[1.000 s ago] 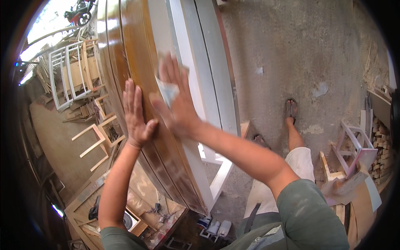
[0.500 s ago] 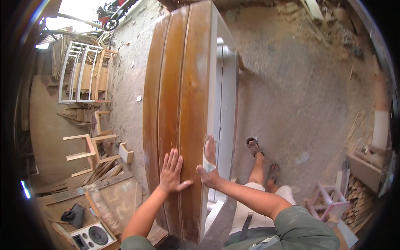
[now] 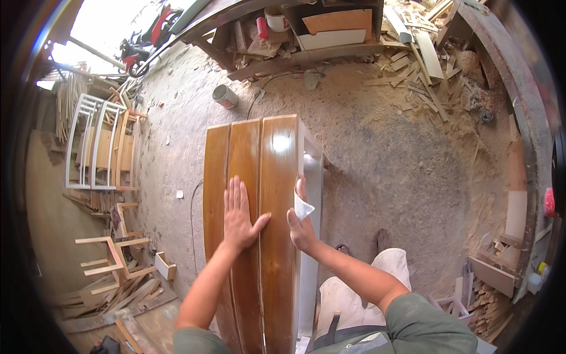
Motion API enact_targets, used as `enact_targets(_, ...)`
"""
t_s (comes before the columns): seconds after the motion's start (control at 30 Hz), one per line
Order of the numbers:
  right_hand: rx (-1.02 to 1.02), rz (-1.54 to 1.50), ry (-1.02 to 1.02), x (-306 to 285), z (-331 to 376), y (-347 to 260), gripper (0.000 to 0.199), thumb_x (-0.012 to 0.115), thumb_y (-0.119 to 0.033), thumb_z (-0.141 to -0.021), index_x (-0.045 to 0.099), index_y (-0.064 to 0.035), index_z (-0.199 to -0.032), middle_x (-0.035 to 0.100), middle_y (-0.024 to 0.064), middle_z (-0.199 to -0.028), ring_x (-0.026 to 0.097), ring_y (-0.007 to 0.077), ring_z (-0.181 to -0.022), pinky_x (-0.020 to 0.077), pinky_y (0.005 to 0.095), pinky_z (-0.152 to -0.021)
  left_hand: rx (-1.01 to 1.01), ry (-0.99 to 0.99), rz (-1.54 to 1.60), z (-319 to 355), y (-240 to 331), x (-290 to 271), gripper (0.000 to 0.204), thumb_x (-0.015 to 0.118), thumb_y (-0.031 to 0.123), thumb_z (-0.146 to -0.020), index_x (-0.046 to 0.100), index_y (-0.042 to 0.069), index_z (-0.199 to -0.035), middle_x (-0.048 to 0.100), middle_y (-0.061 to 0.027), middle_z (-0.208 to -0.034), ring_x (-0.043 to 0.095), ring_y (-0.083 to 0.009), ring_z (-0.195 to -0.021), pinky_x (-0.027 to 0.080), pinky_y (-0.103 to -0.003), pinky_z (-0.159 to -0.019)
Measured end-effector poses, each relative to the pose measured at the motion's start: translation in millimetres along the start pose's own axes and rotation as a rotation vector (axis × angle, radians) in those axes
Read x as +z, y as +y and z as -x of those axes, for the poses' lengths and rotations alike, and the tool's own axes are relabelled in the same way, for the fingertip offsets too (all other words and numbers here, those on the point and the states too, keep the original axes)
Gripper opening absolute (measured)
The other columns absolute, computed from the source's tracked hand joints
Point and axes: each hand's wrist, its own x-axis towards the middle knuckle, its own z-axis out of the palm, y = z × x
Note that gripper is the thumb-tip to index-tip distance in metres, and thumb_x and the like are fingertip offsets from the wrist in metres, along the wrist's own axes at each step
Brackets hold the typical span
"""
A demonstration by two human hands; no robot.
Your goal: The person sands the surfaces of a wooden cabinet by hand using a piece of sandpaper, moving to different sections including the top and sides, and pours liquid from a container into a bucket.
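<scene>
A long piece of furniture with a varnished brown top [image 3: 246, 153] of grooved wooden boards stands lengthwise in front of me. Its side frame [image 3: 305, 248] is pale. My left hand [image 3: 239, 217] lies flat on the middle board, fingers stretched toward the far end and thumb out to the right. At the right edge of the top, my right hand [image 3: 302, 229] presses a small folded white sheet [image 3: 303, 203] against the side. Whether the sheet is sandpaper or cloth, I cannot tell. Part of that hand's fingers is behind the sheet.
A grey bucket [image 3: 224, 97] stands beyond the furniture's far end, before a low wooden workbench [image 3: 306, 58]. Wooden frames [image 3: 97, 141] and small unfinished pieces [image 3: 118, 259] line the left. Wood scraps [image 3: 424, 65] lie at the far right; stacked offcuts [image 3: 492, 304] sit near right.
Both hands have moved farther along the top toward its far end, the right one still with the white sheet. My view has shifted, bringing the bucket and workbench into sight.
</scene>
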Motion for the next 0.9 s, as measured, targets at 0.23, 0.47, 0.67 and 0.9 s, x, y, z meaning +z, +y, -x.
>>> enact_targets(0.23, -0.069, -0.118, 0.086, -35.9, -226.6, 34.8, 0.073, 0.038, -0.036, -0.106, 0.002, -0.0011, -0.160, -0.007, 0.0237, -0.167, -0.004, 0.0384, -0.155, 0.0003, 0.0507, -0.123, 0.189, -0.048, -0.033, -239.8, -57.9, -16.4, 0.095, 0.054, 0.059, -0.092, 0.023, -0.004, -0.156, 0.023, -0.0228, -0.163, 0.016, -0.0368, -0.153, 0.011, -0.050, -0.124)
enact_targets(0.47, 0.159, -0.233, -0.035, -32.8, -170.8, 5.7, 0.077, 0.037, -0.040, -0.106, -0.001, -0.0022, -0.160, -0.011, 0.0246, -0.166, -0.007, 0.0385, -0.155, -0.0018, 0.0523, -0.123, 0.104, -0.178, 0.067, -256.6, -57.9, -2.1, 0.087, 0.043, 0.061, -0.094, 0.037, -0.004, -0.151, 0.038, -0.0232, -0.157, 0.030, -0.0395, -0.149, 0.020, -0.051, -0.121)
enact_targets(0.67, 1.014, -0.606, -0.106, -43.1, -204.6, 157.2, 0.062, 0.039, -0.029, -0.108, 0.017, 0.0018, -0.157, 0.013, 0.0248, -0.165, 0.007, 0.0325, -0.155, 0.0099, 0.0369, -0.124, 0.077, -0.202, 0.026, -274.2, -57.9, 4.0, 0.093, 0.032, 0.069, -0.095, 0.041, -0.007, -0.147, 0.045, -0.0275, -0.150, 0.040, -0.0431, -0.143, 0.025, -0.052, -0.119)
enact_targets(0.9, 0.517, -0.324, 0.046, -25.6, -206.4, 101.8, 0.075, 0.044, -0.025, -0.102, 0.004, -0.0021, -0.160, -0.002, 0.0217, -0.167, -0.003, 0.0343, -0.155, 0.0017, 0.0486, -0.124, 0.046, -0.238, 0.012, -270.3, -61.9, -2.0, 0.096, 0.026, 0.071, -0.095, 0.042, -0.009, -0.146, 0.044, -0.0318, -0.149, 0.039, -0.0462, -0.142, 0.026, -0.054, -0.118)
